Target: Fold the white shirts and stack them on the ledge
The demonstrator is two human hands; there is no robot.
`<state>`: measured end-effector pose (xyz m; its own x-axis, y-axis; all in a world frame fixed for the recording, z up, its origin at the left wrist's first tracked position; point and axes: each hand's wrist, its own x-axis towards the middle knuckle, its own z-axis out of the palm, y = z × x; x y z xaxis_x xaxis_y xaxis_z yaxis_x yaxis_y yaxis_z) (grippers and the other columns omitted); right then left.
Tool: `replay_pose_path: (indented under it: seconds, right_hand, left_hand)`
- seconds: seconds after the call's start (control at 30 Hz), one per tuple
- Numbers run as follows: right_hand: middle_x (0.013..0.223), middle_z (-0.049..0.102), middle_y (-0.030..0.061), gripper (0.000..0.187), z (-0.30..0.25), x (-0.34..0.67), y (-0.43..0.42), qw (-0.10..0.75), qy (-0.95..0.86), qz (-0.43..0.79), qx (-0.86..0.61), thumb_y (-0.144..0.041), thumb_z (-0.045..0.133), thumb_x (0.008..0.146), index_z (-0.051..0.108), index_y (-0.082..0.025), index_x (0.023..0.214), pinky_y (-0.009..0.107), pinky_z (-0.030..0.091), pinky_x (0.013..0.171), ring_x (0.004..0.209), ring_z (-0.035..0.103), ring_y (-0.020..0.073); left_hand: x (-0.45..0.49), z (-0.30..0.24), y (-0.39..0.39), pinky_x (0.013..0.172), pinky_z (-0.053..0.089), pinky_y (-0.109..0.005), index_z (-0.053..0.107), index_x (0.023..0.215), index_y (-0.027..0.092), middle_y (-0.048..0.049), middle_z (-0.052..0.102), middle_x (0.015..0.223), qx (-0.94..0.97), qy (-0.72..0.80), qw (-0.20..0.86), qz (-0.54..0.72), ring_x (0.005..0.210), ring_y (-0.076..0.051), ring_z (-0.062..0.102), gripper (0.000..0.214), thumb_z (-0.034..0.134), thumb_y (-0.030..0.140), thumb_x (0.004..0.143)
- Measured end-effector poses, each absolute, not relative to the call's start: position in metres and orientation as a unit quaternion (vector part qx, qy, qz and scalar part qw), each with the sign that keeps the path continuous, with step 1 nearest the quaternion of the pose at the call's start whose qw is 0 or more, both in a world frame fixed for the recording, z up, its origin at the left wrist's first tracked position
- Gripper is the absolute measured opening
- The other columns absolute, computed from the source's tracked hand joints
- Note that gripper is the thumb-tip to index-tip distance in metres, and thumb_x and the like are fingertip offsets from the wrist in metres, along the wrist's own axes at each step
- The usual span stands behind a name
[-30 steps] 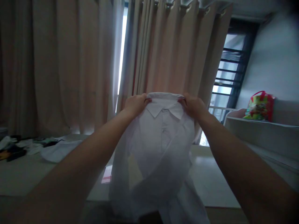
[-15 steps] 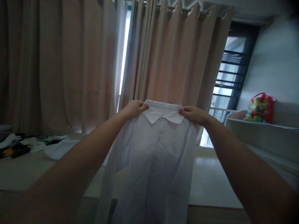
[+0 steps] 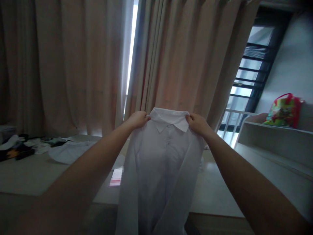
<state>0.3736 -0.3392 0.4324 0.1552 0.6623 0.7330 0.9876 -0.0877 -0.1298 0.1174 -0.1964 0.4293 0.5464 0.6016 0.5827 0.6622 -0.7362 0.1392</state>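
Observation:
A white collared shirt [image 3: 160, 163] hangs in front of me, its buttoned front facing me. My left hand [image 3: 137, 119] pinches the shirt at its left shoulder beside the collar. My right hand [image 3: 197, 124] pinches the right shoulder in the same way. Both arms are stretched forward at chest height. The shirt's lower part drops below the picture's bottom edge.
Beige curtains [image 3: 73, 65] fill the background, with a barred window [image 3: 254, 71] at the right. Clothes [image 3: 41, 148] lie heaped on the pale floor at the left. A colourful bag [image 3: 283, 111] sits on a white ledge [image 3: 271, 137] at the right. A small pink-white card [image 3: 116, 176] lies on the floor.
The shirt was bunched and billowing a second ago; it now hangs straight and long. My hands have dropped a little lower and kept their hold on the shoulders.

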Motion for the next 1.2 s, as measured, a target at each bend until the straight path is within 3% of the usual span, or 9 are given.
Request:
replay_pose_path:
  seconds: [0.1, 0.2, 0.37, 0.53, 0.7, 0.9, 1.03, 1.2]
  right_hand:
    - [0.077, 0.065, 0.0074, 0.035, 0.426, 0.378, -0.335, 0.296, -0.63, -0.237, -0.678, -0.042, 0.039, 0.085, 0.064, -0.018, 0.081, 0.026, 0.039, 0.061, 0.072, 0.059, 0.0202]
    - [0.076, 0.066, 0.005, 0.031, 0.42, 0.39, -0.331, 0.296, -0.65, -0.168, -0.68, -0.044, 0.048, 0.079, 0.065, -0.018, 0.083, 0.026, 0.04, 0.06, 0.072, 0.059, 0.0198]
    - [0.095, 0.066, 0.0057, 0.031, 0.412, 0.405, -0.325, 0.351, -0.655, 0.088, -0.664, -0.036, 0.053, 0.077, 0.062, -0.021, 0.102, 0.029, 0.047, 0.066, 0.081, 0.061, 0.0209]
    - [0.098, 0.066, 0.0067, 0.038, 0.406, 0.406, -0.323, 0.299, -0.654, 0.271, -0.64, -0.03, 0.058, 0.073, 0.059, -0.024, 0.11, 0.033, 0.05, 0.065, 0.082, 0.062, 0.0224]
    - [0.088, 0.068, 0.0061, 0.027, 0.395, 0.415, -0.308, 0.243, -0.643, 0.189, -0.701, -0.03, 0.055, 0.076, 0.064, -0.024, 0.101, 0.03, 0.05, 0.058, 0.072, 0.063, 0.0198]
    - [0.084, 0.068, 0.0055, 0.022, 0.381, 0.448, -0.286, 0.188, -0.652, 0.05, -0.733, -0.034, 0.052, 0.077, 0.067, -0.021, 0.088, 0.027, 0.046, 0.058, 0.069, 0.061, 0.0187]
    - [0.078, 0.067, 0.0062, 0.028, 0.374, 0.458, -0.281, 0.135, -0.627, -0.044, -0.766, -0.041, 0.051, 0.078, 0.068, -0.021, 0.088, 0.026, 0.043, 0.056, 0.066, 0.061, 0.0187]
    - [0.086, 0.067, 0.0075, 0.021, 0.371, 0.457, -0.277, 0.102, -0.639, -0.092, -0.757, -0.024, 0.05, 0.077, 0.067, -0.021, 0.088, 0.027, 0.042, 0.063, 0.076, 0.06, 0.0201]
  left_hand:
    - [0.121, 0.418, -0.182, 0.065, 0.038, -0.026, 0.061, 0.083, 0.017, -0.0115, 0.064, 0.089, -0.872, -0.373, 0.073, -0.309, 0.08, -0.02, 0.057, 0.032, 0.041, 0.042, 0.08]
    - [0.123, 0.406, -0.171, 0.063, 0.037, -0.025, 0.059, 0.084, 0.016, -0.0089, 0.064, 0.087, -0.899, -0.324, 0.043, -0.29, 0.077, -0.018, 0.057, 0.026, 0.04, 0.034, 0.081]
    - [0.126, 0.392, -0.151, 0.059, 0.036, -0.024, 0.057, 0.073, 0.017, -0.0046, 0.061, 0.074, -0.923, -0.275, -0.026, -0.268, 0.069, -0.015, 0.054, 0.027, 0.039, 0.035, 0.082]
    - [0.131, 0.38, -0.131, 0.061, 0.037, -0.026, 0.057, 0.078, 0.018, -0.0059, 0.061, 0.077, -0.886, -0.314, -0.042, -0.338, 0.071, -0.017, 0.054, 0.027, 0.036, 0.035, 0.083]
    - [0.134, 0.369, -0.126, 0.065, 0.038, -0.027, 0.057, 0.08, 0.018, -0.0059, 0.061, 0.081, -0.884, -0.284, -0.071, -0.365, 0.074, -0.017, 0.054, 0.03, 0.033, 0.036, 0.084]
    - [0.128, 0.357, -0.118, 0.061, 0.037, -0.024, 0.059, 0.078, 0.019, -0.003, 0.062, 0.077, -0.92, -0.258, -0.084, -0.283, 0.07, -0.016, 0.055, 0.023, 0.049, 0.039, 0.075]
    - [0.123, 0.348, -0.11, 0.062, 0.038, -0.025, 0.063, 0.069, 0.018, -0.0054, 0.062, 0.07, -0.921, -0.318, -0.024, -0.223, 0.069, -0.017, 0.055, 0.022, 0.047, 0.033, 0.074]
    - [0.118, 0.348, -0.111, 0.069, 0.04, -0.028, 0.067, 0.076, 0.02, -0.0094, 0.064, 0.082, -0.876, -0.389, 0.084, -0.272, 0.081, -0.021, 0.057, 0.029, 0.042, 0.035, 0.076]
